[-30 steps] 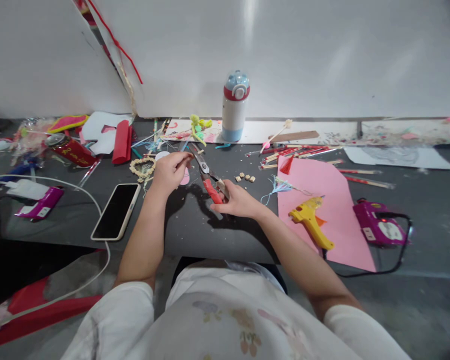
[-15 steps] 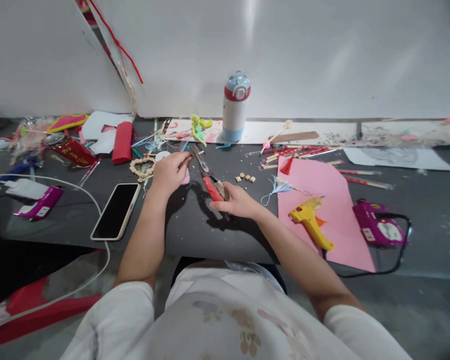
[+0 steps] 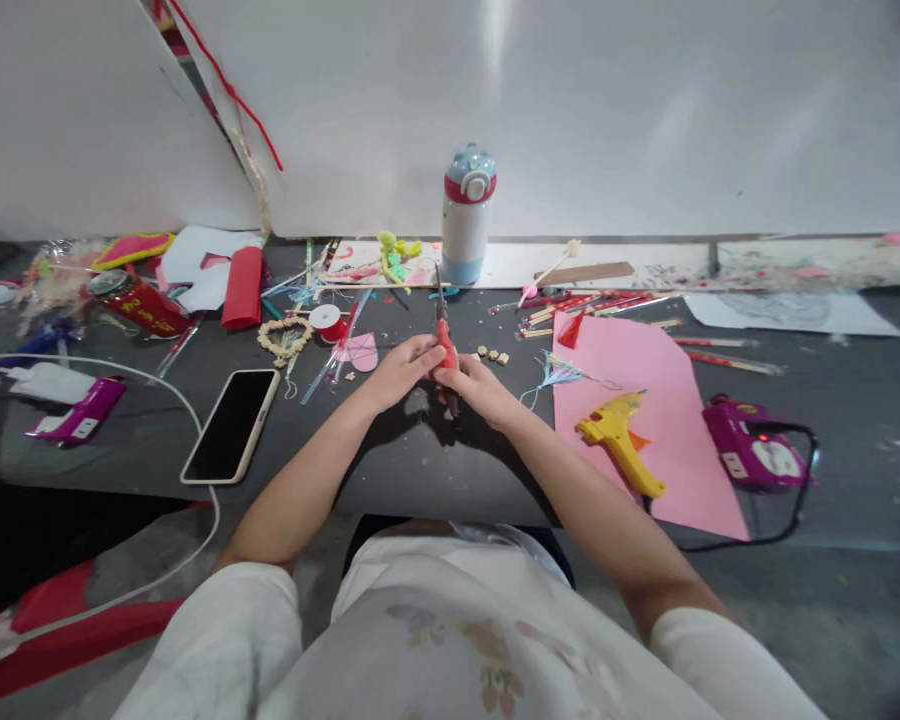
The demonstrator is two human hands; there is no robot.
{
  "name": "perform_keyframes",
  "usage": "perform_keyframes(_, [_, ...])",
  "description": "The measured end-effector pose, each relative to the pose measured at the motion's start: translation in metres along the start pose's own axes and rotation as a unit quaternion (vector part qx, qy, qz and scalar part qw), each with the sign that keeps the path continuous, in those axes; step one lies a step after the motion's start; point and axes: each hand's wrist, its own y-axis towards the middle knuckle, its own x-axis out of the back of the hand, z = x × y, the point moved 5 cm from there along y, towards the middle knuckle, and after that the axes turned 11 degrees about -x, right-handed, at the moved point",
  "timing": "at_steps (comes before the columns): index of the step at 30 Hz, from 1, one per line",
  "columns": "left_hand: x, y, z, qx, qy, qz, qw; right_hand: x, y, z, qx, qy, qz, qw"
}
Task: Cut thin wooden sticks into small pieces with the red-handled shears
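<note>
Above the middle of the table, red-handled pliers [image 3: 443,335] point away from me, their jaws upright in view. My right hand [image 3: 481,388] is closed around the handles. My left hand [image 3: 406,374] meets it from the other side, fingers curled against the red grip; its fingertips are partly hidden. Just right of the pliers lie several small pale wooden pieces [image 3: 493,355]. Left of my left hand are a pink paper piece [image 3: 361,352], a spool of red thread [image 3: 328,323], clear glue sticks [image 3: 315,383] and a braided heart-shaped ring [image 3: 283,340].
A bottle [image 3: 466,225] stands at the back. On the right, a yellow glue gun [image 3: 621,440] lies on pink paper [image 3: 690,430], beside a purple power strip [image 3: 757,445] with a cable. On the left are a phone [image 3: 231,427], a red can [image 3: 141,305] and a white cable [image 3: 176,385].
My left hand has moved right, from beside the spool to the pliers. The pliers have turned more upright and come nearer to me, and the spool and pink paper now show.
</note>
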Motion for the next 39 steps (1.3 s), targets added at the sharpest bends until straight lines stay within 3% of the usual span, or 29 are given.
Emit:
perform_keyframes(5, [-0.009,-0.001,0.003,0.056,-0.108,0.018,0.992,-0.001,0.0,-0.001,0.009,0.012,-0.005,1.0])
perform_keyframes(10, [-0.013,-0.004,0.007,0.122,-0.196,-0.001,0.973,-0.001,0.0,-0.002,-0.001,0.005,-0.019,1.0])
perform_keyframes(25, [-0.013,-0.004,0.014,0.142,-0.213,-0.001,0.967,-0.006,0.005,-0.009,-0.019,0.015,0.005,1.0])
perform_keyframes(39, [-0.014,-0.003,0.011,0.133,-0.25,-0.037,0.959,-0.008,0.004,-0.002,-0.016,0.022,0.02,0.999])
